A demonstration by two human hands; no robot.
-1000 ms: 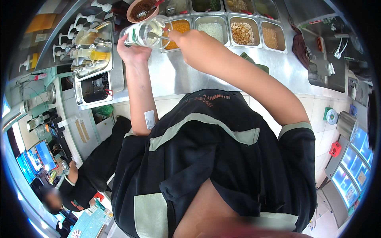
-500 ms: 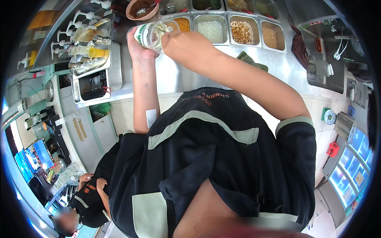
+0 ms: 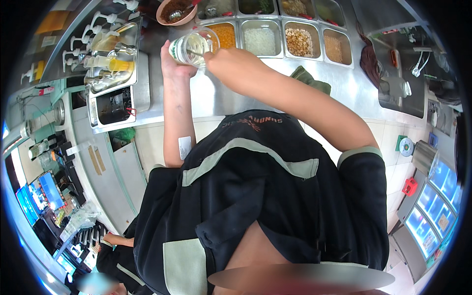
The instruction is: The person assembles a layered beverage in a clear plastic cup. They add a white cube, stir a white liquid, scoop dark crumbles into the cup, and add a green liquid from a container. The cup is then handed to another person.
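Toward eleven o'clock of the view, above the steel counter (image 3: 211,101), a clear cup (image 3: 187,49) is lying tipped in the left hand (image 3: 176,69), its long axis running from about nine o'clock at the base to between two and three at the mouth. The left hand is curling beneath and around the wall, palm turned up, some fingers hiding behind the cup; from that palm, the cup is resting at one o'clock, touching it. At the open mouth, the right hand (image 3: 223,63) is holding its fingers drawn together, seemingly pinching a slim utensil (image 3: 195,52), though its own knuckles are covering the exact grip. From the right hand, the cup is lying at ten o'clock, so the mouth is facing those fingers, and the utensil is slanting roughly from ten to four across the rim. The left is sitting nearer the base, the right nearer the mouth. Past the mouth, toward two o'clock, orange pieces (image 3: 223,34) are filling a metal tray (image 3: 237,35); a pink bowl (image 3: 185,21) is standing near twelve.
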